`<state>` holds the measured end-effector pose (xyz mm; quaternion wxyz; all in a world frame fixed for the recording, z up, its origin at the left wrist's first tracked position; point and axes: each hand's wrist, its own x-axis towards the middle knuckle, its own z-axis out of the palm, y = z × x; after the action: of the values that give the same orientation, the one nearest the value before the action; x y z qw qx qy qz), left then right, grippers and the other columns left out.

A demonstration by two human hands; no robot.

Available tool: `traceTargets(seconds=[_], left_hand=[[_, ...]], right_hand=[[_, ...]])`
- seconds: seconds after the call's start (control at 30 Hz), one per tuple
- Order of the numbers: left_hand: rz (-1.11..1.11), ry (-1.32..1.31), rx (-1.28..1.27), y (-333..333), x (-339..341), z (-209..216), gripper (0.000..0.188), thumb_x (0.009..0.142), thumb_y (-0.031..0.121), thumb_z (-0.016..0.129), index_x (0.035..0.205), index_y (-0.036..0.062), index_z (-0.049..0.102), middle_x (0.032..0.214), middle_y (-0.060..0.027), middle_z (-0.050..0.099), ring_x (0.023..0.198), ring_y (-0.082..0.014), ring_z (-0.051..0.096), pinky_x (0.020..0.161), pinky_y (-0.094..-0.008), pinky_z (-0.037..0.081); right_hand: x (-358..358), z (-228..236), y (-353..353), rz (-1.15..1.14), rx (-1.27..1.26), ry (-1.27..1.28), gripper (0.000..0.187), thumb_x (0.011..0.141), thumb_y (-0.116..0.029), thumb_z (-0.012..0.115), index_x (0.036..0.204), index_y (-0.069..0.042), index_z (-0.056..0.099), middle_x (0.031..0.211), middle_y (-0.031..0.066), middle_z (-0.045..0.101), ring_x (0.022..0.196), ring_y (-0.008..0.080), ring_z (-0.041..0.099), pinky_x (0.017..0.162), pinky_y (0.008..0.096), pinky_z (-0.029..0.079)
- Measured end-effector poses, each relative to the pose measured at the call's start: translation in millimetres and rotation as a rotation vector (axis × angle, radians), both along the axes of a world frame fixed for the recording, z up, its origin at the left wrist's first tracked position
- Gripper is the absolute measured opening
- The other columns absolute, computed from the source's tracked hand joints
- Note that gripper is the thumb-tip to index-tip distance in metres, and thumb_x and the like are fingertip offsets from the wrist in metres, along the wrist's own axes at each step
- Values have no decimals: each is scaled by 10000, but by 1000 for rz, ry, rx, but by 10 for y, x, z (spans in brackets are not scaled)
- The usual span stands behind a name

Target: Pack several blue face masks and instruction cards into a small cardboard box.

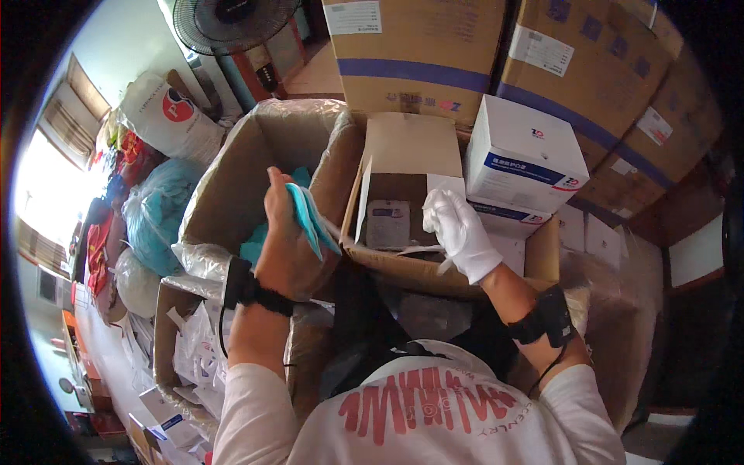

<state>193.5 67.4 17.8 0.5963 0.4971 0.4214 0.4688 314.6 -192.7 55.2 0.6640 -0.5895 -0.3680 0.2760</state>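
My left hand [280, 213] is bare and closed around a small stack of teal folded face masks [311, 221], held upright above the inner side of a tall lined carton [225, 182]. More teal pieces [254, 244] lie inside that carton, partly behind my forearm. A white glove covers my right hand [459, 232], whose fingers are drawn together over the front right of an open white box [411, 143]. Whatever those fingers may hold is too hard to make out. Within the box lies a clear-wrapped packet [387, 225] with a printed label.
The open box sits in a brown carton [418, 271] beside stacked closed white boxes [527, 147]. Large sealed cartons [415, 54] line the back. At lower left, a carton [167, 341] holds crumpled clear wrappers. A fan [232, 19] and filled bags [159, 205] stand farther left.
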Motion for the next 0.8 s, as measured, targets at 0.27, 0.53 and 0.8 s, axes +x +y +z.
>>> traceTargets(seconds=[0.27, 0.53, 0.8], left_hand=[[-320, -95, -201, -738, 44, 247, 500, 891, 501, 314, 632, 104, 474, 541, 3, 419, 500, -100, 403, 487, -241, 333], [-537, -9, -49, -689, 19, -233, 559, 903, 500, 276, 579, 82, 457, 563, 6, 432, 524, -86, 375, 519, -233, 315], [-265, 201, 222, -450, -57, -368, 530, 911, 428, 322, 616, 15, 473, 590, -34, 453, 610, -129, 439, 587, -294, 370]], right_hand=[[-597, -79, 343, 374, -52, 491, 219, 897, -275, 431, 947, -63, 457, 765, 21, 468, 607, 95, 462, 530, 222, 397], [-523, -86, 179, 664, -319, 582, 334, 895, -358, 435, 1064, -71, 460, 713, -8, 476, 588, 68, 441, 539, 198, 422], [-803, 189, 38, 809, -249, 354, 232, 894, -236, 468, 959, -25, 539, 742, -7, 506, 623, 103, 486, 591, 237, 434]])
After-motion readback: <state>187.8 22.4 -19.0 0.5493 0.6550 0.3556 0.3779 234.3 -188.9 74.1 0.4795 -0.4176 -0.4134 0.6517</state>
